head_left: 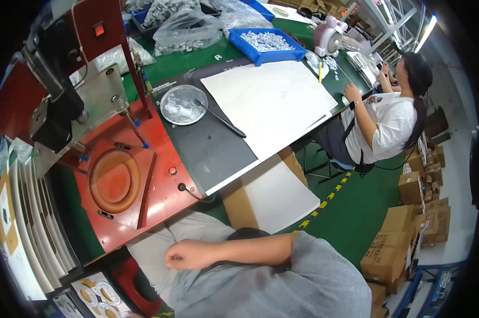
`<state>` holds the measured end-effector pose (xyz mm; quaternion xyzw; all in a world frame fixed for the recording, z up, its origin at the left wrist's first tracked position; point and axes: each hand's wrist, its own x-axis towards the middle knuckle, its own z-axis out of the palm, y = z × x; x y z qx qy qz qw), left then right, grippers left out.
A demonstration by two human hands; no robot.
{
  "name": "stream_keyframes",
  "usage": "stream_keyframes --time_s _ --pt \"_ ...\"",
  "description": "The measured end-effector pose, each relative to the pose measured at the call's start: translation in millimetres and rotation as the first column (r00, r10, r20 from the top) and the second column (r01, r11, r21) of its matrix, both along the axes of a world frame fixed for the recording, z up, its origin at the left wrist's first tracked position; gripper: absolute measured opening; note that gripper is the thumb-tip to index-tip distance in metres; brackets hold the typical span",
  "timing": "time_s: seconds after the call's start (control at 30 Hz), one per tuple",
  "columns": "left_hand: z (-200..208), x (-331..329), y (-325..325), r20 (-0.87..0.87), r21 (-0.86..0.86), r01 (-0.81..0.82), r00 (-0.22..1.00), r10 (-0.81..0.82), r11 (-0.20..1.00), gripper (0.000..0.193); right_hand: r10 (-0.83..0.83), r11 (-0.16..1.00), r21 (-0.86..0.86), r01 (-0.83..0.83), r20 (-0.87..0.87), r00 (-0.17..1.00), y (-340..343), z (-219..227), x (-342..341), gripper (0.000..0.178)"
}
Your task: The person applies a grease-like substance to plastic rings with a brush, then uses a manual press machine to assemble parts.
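Observation:
My right hand [190,254] rests over my lap with its fingers loosely curled, and nothing shows in it. Of my left hand, only what seems a small patch of skin [134,314] appears at the lower edge, beside a tray of white rings [99,292]; its fingers are hidden. In front of me stands a red press machine [160,175] with a round orange-brown ring fixture [115,180] on its base. To its right, a clear round dish [183,105] holds white material, and a dark-handled brush or tool [221,119] leans out over its rim.
A white sheet [271,100] covers part of the bench. Behind it are a blue bin [266,45] of small white parts and plastic bags [189,34]. A co-worker [385,116] sits to the right. Cardboard boxes [390,238] line the floor; stacked trays [35,222] stand left.

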<state>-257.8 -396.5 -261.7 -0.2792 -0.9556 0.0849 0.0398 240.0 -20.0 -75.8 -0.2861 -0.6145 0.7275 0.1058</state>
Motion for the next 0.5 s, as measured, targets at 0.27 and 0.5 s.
stream_keyframes --time_s 0.27,0.5 --pt "-9 -22 -28 0.341 -0.162 -0.130 0.923 0.179 0.978 0.072 0.003 1.000 -0.003 -0.003 0.037 0.999 6 8 -10 0.024" --pt "20 -39 -42 0.523 -0.293 0.001 0.837 0.159 0.956 0.083 0.022 0.999 0.025 -0.023 0.036 0.999 9 12 -9 0.024"
